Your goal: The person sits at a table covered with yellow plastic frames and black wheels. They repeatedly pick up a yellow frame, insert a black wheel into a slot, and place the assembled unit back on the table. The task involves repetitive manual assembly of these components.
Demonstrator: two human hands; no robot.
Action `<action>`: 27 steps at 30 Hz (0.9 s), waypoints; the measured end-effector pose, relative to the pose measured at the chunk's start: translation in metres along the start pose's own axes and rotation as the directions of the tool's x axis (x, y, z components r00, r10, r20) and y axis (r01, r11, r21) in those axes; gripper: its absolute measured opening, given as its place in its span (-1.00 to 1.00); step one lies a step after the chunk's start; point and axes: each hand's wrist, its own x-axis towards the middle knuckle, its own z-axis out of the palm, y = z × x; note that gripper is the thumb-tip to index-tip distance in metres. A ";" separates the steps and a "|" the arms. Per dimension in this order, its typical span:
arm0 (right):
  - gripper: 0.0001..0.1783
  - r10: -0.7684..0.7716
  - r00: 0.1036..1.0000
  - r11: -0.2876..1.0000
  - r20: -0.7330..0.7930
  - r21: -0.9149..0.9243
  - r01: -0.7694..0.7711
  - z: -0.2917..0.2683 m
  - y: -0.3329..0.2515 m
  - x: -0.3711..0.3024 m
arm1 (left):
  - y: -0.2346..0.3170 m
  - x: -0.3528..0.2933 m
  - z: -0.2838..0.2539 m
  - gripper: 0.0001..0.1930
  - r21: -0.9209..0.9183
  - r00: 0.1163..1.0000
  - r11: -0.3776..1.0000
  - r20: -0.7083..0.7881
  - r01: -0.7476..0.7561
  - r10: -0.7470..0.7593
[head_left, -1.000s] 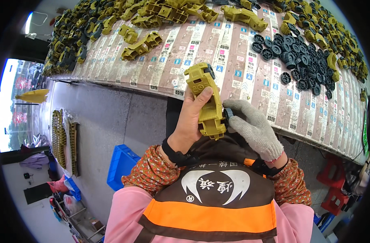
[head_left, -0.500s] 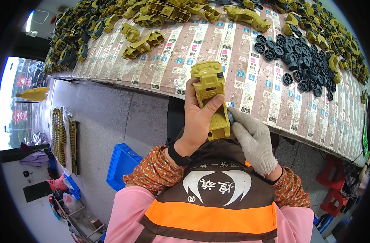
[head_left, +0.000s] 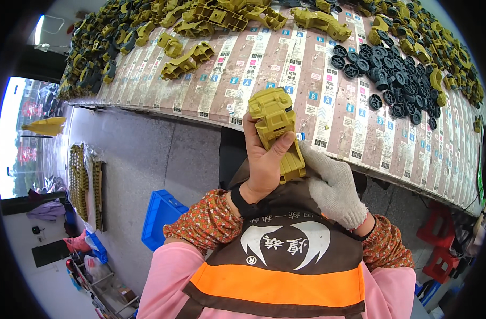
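Note:
My bare left hand (head_left: 264, 167) is closed round a dark-yellow plastic toy truck body (head_left: 273, 110), with the thumb pressed across its near part. The truck body is held tilted over my lap, just off the table edge. My right hand (head_left: 333, 186), in a pale knit glove, is closed against the right side of the truck body. Its fingertips go behind that side, so whatever lies under them is hidden. On the table to the right lies a heap of dark toy wheels (head_left: 397, 80).
The table (head_left: 221, 98) is covered in printed strips. Piles of yellow truck parts (head_left: 216, 16) lie along its far side, and bodies with wheels (head_left: 96, 53) fill the left end. A blue crate (head_left: 160, 218) stands on the floor at left, red stools (head_left: 437, 228) at right.
The truck body has rolled a little in my left hand, showing more of its side. The dark wheel seen at my right fingertips earlier is now out of sight behind the truck body.

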 end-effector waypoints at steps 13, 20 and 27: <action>-0.51 -0.007 0.996 0.981 -0.093 -0.194 -0.011 -0.041 -0.012 0.020 | 0.021 0.030 0.005 -0.32 0.106 0.922 0.943 0.200 0.315 -0.331; -0.34 -0.150 0.986 0.965 0.067 -0.207 0.161 -0.058 -0.048 0.031 | 0.059 0.041 0.005 -0.24 0.672 0.622 0.693 0.433 0.260 -0.653; -0.52 0.395 0.909 0.793 -0.130 0.548 -0.266 -0.072 -0.021 0.025 | 0.061 0.044 -0.022 -0.08 -0.214 0.665 0.677 0.532 0.704 -0.524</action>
